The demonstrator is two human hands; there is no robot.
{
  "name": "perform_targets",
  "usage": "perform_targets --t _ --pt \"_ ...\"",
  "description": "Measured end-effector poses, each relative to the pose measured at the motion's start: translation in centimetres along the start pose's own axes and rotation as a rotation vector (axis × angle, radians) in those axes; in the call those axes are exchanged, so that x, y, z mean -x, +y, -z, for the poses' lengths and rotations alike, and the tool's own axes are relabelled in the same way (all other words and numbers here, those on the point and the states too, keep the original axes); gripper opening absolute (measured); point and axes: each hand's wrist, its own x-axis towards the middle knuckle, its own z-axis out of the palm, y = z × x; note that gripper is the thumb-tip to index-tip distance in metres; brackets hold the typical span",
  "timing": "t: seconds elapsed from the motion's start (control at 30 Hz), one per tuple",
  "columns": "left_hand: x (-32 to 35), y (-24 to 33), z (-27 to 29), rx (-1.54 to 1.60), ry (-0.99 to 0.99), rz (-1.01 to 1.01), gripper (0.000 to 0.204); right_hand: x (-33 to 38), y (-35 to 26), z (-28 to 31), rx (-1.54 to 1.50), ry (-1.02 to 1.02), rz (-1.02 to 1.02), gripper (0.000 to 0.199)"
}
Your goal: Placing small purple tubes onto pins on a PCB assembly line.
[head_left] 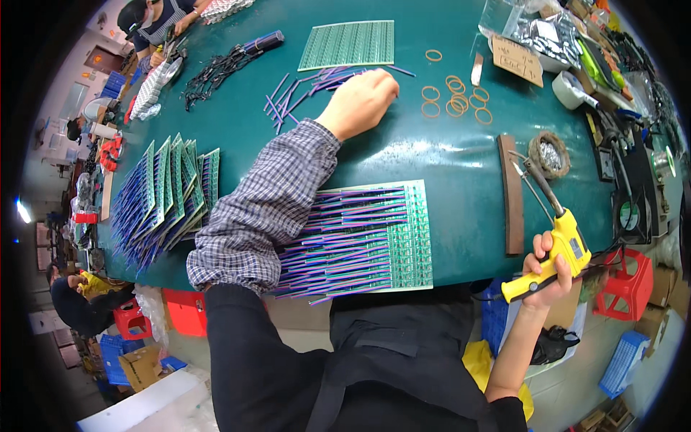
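Observation:
My right hand (551, 281) is wrapped round the yellow handle of a soldering gun (572, 245). The gun's metal tip points up and away, beside a round tin (551, 155). Over loose purple-blue wires (288, 101), my left hand (363, 101) is closed with its fingers curled down; what they pinch, if anything, is hidden. Under my left forearm lies a green circuit board panel (410, 234), with rows of purple-blue wires (353, 245) running leftward from it. Beyond the hand lies another green panel (349, 45) without wires.
Wired panels (169, 187) stand stacked at the left. Several rubber bands (455, 97) lie right of my left hand. A brown strip (512, 194) lies near the tin. A dark cable bundle (230, 65) is at the far left, and a co-worker (162, 25) sits beyond. A tape roll (572, 90) lies at the right.

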Motion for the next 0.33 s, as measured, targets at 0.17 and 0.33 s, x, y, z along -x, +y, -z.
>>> perform_targets --t 0.17,0.33 --pt "1.1 6.0 3.8 0.369 0.001 0.265 0.008 3.7 1.1 -2.4 0.354 0.019 0.03 0.063" --pt "4.7 14.6 6.0 0.425 -0.382 0.106 0.011 4.6 3.2 -3.6 0.382 0.047 -0.048 0.065"
